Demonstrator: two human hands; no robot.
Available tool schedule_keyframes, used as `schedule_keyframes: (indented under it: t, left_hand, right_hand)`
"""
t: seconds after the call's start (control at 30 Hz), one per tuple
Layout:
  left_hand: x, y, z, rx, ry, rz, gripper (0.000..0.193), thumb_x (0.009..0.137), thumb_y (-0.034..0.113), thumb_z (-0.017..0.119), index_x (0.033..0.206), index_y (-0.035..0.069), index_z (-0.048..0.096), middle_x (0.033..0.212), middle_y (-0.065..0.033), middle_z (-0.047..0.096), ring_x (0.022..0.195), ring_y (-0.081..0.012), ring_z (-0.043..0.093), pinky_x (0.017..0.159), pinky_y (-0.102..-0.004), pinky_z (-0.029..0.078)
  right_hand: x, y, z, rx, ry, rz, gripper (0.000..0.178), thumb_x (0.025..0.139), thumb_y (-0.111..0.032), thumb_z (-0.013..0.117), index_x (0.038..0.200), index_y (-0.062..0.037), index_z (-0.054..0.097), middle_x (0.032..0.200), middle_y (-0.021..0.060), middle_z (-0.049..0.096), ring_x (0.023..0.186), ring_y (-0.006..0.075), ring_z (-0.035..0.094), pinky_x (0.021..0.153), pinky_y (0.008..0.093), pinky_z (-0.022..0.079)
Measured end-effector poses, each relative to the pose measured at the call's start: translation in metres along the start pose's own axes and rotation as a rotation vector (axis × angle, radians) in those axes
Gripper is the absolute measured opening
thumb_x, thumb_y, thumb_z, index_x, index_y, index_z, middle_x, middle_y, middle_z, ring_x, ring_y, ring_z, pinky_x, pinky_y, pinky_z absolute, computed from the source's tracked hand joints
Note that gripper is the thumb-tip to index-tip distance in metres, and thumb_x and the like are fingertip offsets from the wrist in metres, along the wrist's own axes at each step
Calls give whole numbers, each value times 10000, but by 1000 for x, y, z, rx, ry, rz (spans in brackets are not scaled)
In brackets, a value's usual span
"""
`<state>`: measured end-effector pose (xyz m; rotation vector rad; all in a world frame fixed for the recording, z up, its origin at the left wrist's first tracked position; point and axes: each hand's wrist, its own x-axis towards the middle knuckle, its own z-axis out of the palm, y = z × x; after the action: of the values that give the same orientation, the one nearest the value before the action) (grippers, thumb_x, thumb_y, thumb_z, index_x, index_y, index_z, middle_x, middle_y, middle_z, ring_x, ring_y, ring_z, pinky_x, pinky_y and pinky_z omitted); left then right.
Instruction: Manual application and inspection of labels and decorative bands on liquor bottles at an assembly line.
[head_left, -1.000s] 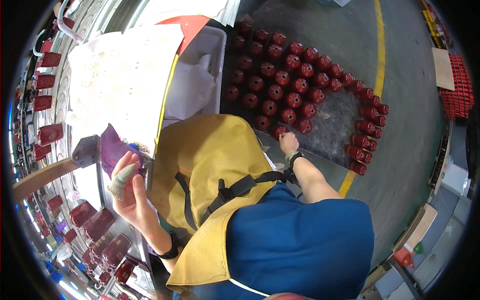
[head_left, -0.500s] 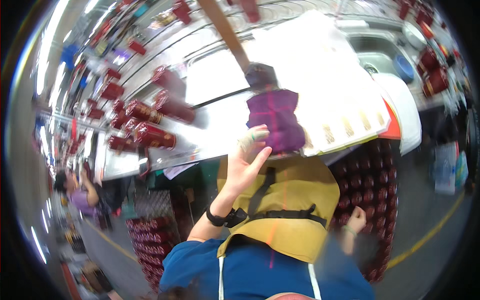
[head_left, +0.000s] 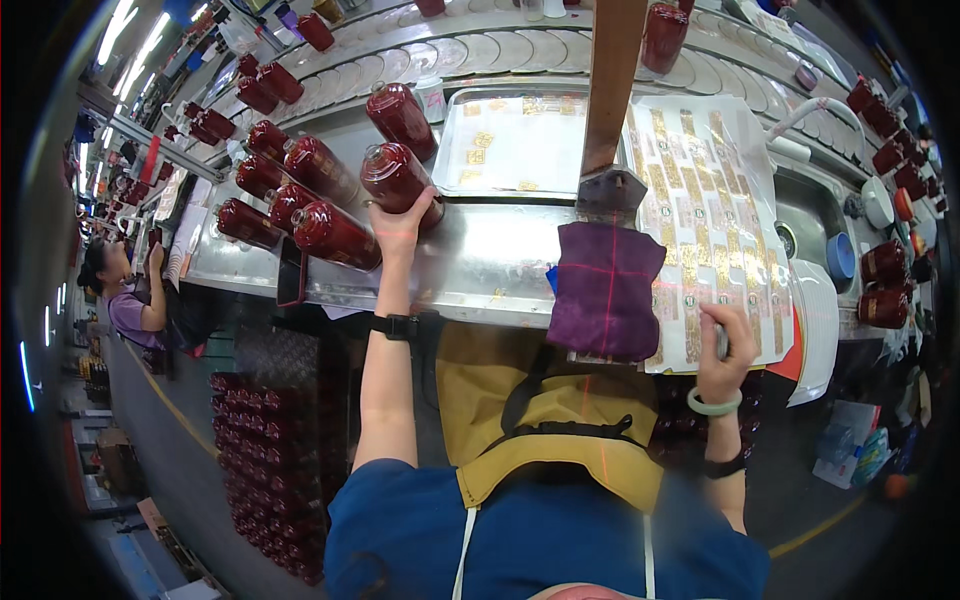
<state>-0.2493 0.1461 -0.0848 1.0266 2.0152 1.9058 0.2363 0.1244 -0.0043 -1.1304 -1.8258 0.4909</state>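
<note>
My left hand (head_left: 398,222) is wrapped round the lower part of a dark red glass bottle (head_left: 392,172), which leans on the metal bench left of the middle. Several like bottles, among them a red bottle (head_left: 332,234), lie or lean just left of it. My right hand (head_left: 728,352) is closed over the near part of a white sheet with gold decals (head_left: 705,215). Something small and grey shows between its fingers, too little to name. Between my hands a purple cloth pad (head_left: 606,285) carries a red light cross, below a brown upright bar (head_left: 612,90).
A white tray (head_left: 510,190) with gold pieces lies behind the bench edge. A sink (head_left: 812,215) with a blue bowl (head_left: 840,257) is at the right. Stacked red bottles (head_left: 270,460) stand low on the left. Another person (head_left: 135,300) works at far left.
My left hand has moved from beside the purple pad leftward onto a bottle and gripped it. My right hand has risen from beside my apron to the decal sheet. The view has turned.
</note>
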Motion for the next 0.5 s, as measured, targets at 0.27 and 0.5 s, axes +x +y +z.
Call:
schedule_keyframes:
  t: [0.27,0.5]
  left_hand:
    - [-79,71,19,-787,-471,-473,678,962,519,576,1397,6,486,1226,-187,659,1107,-324,679,958,-472,568]
    - [-180,150,82,-857,-748,-735,512,1033,370,605,1385,23,473,1227,-94,625,1064,-137,631,893,-303,548]
  right_hand:
    - [20,-27,52,263,-317,21,341,802,10,809,1129,1,712,1006,123,678,755,199,630,713,298,522]
    - [4,-37,64,271,-380,-1,1161,669,-159,942,1576,63,252,1454,260,516,1242,383,603,980,390,518]
